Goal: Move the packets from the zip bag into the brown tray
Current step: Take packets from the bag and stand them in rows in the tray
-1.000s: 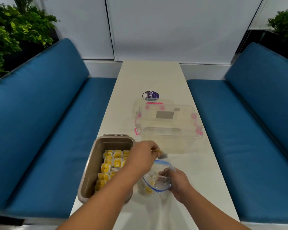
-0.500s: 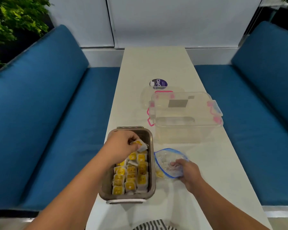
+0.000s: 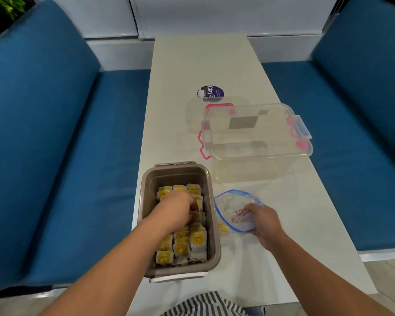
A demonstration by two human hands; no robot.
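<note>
The left hand [image 3: 177, 209] pinches a packet [image 3: 198, 204], tucking it among the rows in the tray [image 3: 176, 175]. At the tray's three o'clock, the right hand [image 3: 263, 221] grips the bag [image 3: 232, 205] by its mouth, propping it open for reaching.

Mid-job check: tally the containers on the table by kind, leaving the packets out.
Brown tray: 1
Zip bag: 1
Clear box with pink latches: 1
Purple-labelled clear piece behind it, lid or tub unclear: 1
Total: 4
</note>
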